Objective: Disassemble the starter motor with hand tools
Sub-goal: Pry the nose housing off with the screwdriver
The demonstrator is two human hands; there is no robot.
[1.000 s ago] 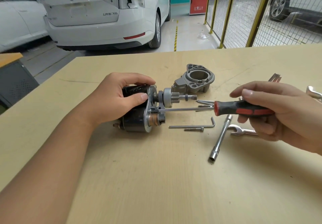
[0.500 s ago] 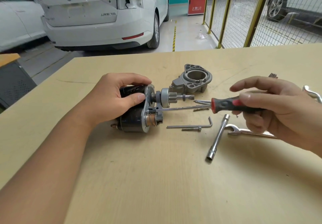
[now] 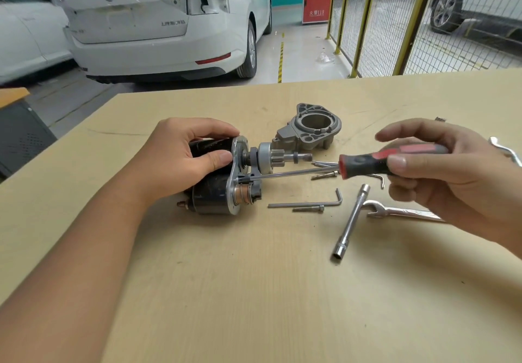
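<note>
The black starter motor [image 3: 213, 193] lies on its side on the wooden table [image 3: 254, 292], its pinion shaft pointing right. My left hand [image 3: 186, 156] grips the upper black body, thumb against the silver end plate. My right hand [image 3: 440, 170] holds the red-and-black handle of a screwdriver [image 3: 367, 163]. Its long shaft runs left, and the tip sits at a screw on the end plate just above the copper solenoid plunger. The grey nose housing [image 3: 310, 128] stands removed behind the motor.
An Allen key [image 3: 308, 203] and a loose bolt [image 3: 309, 209] lie right of the motor. A tubular socket wrench [image 3: 351, 218] and an open-end spanner [image 3: 401, 211] lie under my right hand. More bolts [image 3: 324, 176] lie near the screwdriver shaft. White cars and a yellow fence stand beyond the table.
My right hand has shifted its fingers along the screwdriver handle, with the index finger now lifted off. The tip stays at the end plate and my left hand holds still.
</note>
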